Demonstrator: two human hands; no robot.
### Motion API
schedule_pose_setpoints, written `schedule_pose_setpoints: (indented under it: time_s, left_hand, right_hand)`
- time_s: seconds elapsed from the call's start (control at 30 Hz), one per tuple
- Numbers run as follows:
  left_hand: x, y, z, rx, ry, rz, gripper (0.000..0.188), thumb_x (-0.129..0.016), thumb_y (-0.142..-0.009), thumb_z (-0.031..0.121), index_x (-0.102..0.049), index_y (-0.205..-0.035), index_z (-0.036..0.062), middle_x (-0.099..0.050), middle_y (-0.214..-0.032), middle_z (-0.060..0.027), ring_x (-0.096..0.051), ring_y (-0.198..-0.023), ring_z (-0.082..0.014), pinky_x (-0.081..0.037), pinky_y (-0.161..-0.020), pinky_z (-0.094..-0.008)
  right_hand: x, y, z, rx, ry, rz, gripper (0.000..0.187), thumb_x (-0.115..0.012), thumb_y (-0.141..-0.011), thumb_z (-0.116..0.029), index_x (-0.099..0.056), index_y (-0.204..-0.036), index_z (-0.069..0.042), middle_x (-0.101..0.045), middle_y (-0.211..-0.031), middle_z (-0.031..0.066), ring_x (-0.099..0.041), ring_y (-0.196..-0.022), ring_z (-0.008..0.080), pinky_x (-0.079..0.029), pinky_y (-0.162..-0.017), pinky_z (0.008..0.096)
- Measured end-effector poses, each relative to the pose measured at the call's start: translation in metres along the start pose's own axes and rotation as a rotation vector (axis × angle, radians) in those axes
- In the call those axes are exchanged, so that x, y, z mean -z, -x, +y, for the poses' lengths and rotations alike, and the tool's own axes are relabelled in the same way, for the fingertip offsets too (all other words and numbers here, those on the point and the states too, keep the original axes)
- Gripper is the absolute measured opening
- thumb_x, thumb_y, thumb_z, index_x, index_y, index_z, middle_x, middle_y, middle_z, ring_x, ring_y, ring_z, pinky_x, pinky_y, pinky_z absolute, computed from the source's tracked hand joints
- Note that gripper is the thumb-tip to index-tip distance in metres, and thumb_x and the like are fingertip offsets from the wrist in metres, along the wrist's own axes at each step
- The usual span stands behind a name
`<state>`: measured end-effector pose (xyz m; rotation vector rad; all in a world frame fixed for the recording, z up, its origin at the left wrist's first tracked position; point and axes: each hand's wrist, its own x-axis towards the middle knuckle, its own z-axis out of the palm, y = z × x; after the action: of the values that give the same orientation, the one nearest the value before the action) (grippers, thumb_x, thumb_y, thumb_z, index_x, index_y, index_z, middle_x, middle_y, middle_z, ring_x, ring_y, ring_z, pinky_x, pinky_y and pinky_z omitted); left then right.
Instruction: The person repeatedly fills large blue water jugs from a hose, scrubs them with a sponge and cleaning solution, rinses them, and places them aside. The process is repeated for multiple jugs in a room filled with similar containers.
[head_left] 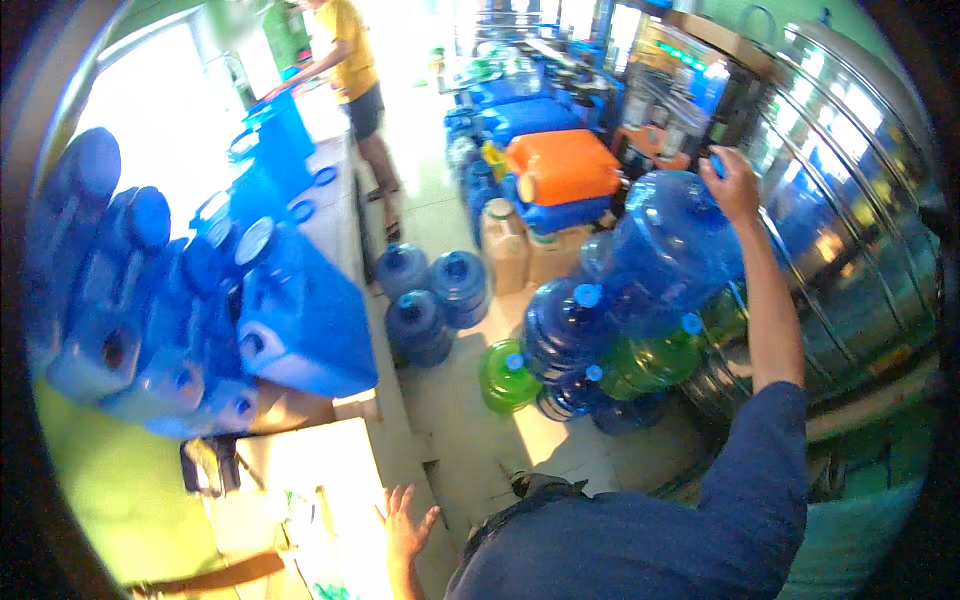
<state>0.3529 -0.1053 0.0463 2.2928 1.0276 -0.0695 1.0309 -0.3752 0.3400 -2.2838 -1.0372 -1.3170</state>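
At the right, my right hand [732, 186] is closed at the neck of a large clear-blue water jug [668, 240], with a bit of blue showing by the fingers. The jug leans above other jugs, including a dark blue one [562, 325] with a light blue cap and a green one [650, 365]. How much of its weight the hand carries, I cannot tell. Low in the picture, my left hand [408, 522] has its fingers spread and holds nothing. It is beside the edge of a bright, sunlit counter [345, 455].
Several blue jerrycans [305, 320] line the left counter. Blue jugs [415, 325] and a green jug [505, 375] stand on the tiled floor. An orange jerrycan [565, 165] lies atop blue ones. A person in a yellow shirt [350, 50] works farther back. A shiny steel tank [840, 170] stands right.
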Motion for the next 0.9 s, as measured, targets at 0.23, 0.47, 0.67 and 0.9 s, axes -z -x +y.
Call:
schedule_pose_setpoints:
  time_s: [0.23, 0.47, 0.67, 0.9]
  left_hand:
    - [-0.004, 0.015, -0.016, 0.01, 0.031, 0.011, 0.077, -0.066, -0.085, 0.059, -0.05, -0.142, 0.01, -0.045, -0.149, -0.0178, -0.029, -0.145, -0.0379, -0.015, -0.118, -0.0602]
    - [-0.009, 0.035, -0.025, -0.012, 0.098, -0.022, 0.077, -0.065, -0.087, 0.06, -0.049, -0.143, 0.0103, -0.047, -0.148, -0.0179, -0.032, -0.144, -0.0375, -0.019, -0.119, -0.0542]
    - [-0.001, 0.051, -0.036, -0.046, 0.121, 0.079, 0.071, -0.064, -0.088, 0.056, -0.053, -0.139, 0.008, -0.055, -0.138, -0.0163, -0.046, -0.133, -0.0361, -0.028, -0.114, -0.0527]
    - [0.011, 0.07, -0.046, -0.069, 0.291, 0.194, 0.06, -0.068, -0.088, 0.046, -0.058, -0.131, 0.0053, -0.063, -0.127, -0.0176, -0.057, -0.12, -0.036, -0.033, -0.111, -0.0537]
  right_hand:
    - [-0.01, 0.005, 0.048, -0.183, 0.093, -0.238, 0.047, -0.072, -0.086, -0.033, -0.063, -0.119, -0.001, -0.064, -0.117, 0.0224, -0.06, -0.111, 0.039, -0.047, -0.097, 0.0444]
    - [-0.012, 0.01, 0.08, -0.291, -0.08, -0.345, 0.063, -0.073, -0.086, -0.033, -0.053, -0.137, -0.002, -0.054, -0.135, 0.0213, -0.052, -0.127, 0.0349, -0.04, -0.108, 0.0411]
    - [-0.008, 0.01, 0.087, -0.344, -0.111, -0.406, 0.065, -0.073, -0.086, -0.033, -0.052, -0.138, 0.0, -0.053, -0.136, 0.022, -0.049, -0.13, 0.0344, -0.037, -0.111, 0.0403]
    - [0.006, 0.013, 0.062, -0.291, -0.111, -0.326, 0.055, -0.071, -0.088, -0.033, -0.057, -0.132, -0.002, -0.055, -0.136, 0.0205, -0.048, -0.131, 0.0353, -0.036, -0.111, 0.0431]
